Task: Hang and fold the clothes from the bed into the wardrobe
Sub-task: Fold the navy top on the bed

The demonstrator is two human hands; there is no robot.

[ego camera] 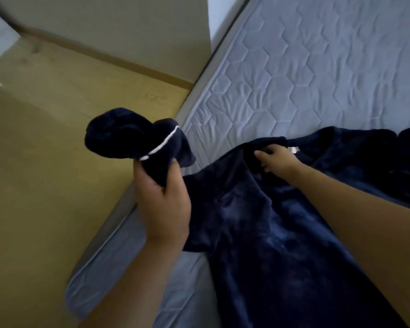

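Note:
A dark navy fleece garment with thin white piping lies spread over the near corner of the bed. My left hand grips a bunched end of it, a cuff or sleeve with the white trim, lifted above the bed's edge. My right hand rests on the garment near its collar, where a small white label shows, fingers curled into the fabric. The wardrobe is not in view.
The quilted pale grey mattress stretches away to the upper right. Wooden floor lies to the left of the bed. A beige wall with a skirting board runs behind it.

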